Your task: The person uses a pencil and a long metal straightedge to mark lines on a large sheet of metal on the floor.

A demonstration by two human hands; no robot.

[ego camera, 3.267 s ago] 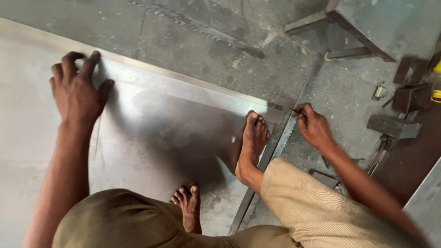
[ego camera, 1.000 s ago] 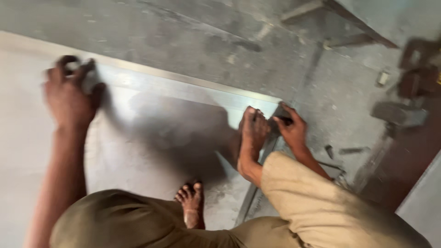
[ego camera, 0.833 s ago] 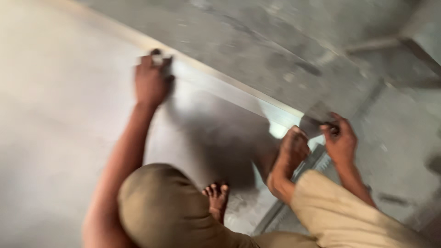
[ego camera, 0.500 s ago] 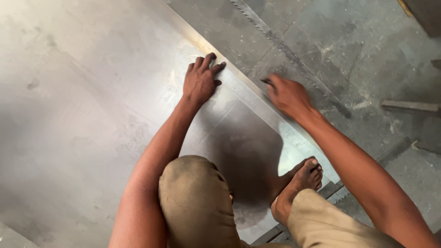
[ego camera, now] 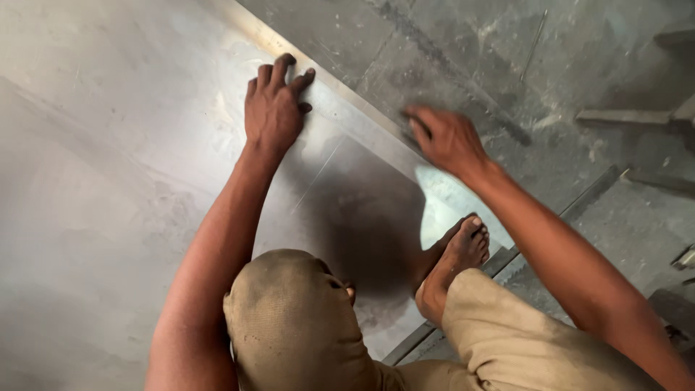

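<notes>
A large grey metal sheet [ego camera: 130, 145] lies on the floor and fills the left of the view. My left hand [ego camera: 275, 108] presses flat on it just inside its far edge, fingers apart, holding nothing. My right hand [ego camera: 445, 137] is blurred and hovers palm down at that same edge, further right, fingers stretched out with nothing seen in them. My bare right foot [ego camera: 456, 253] rests on the sheet's corner, toes by a narrow metal strip [ego camera: 514, 264] lying along the sheet's side. My left knee [ego camera: 289, 318] is bent low over the sheet.
A long toothed metal strip [ego camera: 463, 80] lies on the concrete floor [ego camera: 579, 65] just past my right hand. Metal bars [ego camera: 622, 116] sit at the upper right. A small metal piece [ego camera: 684, 257] shows at the right edge.
The view swung left along the sheet. My left hand slid along the far edge, and my right hand left the strip by my foot and came up to the sheet's edge.
</notes>
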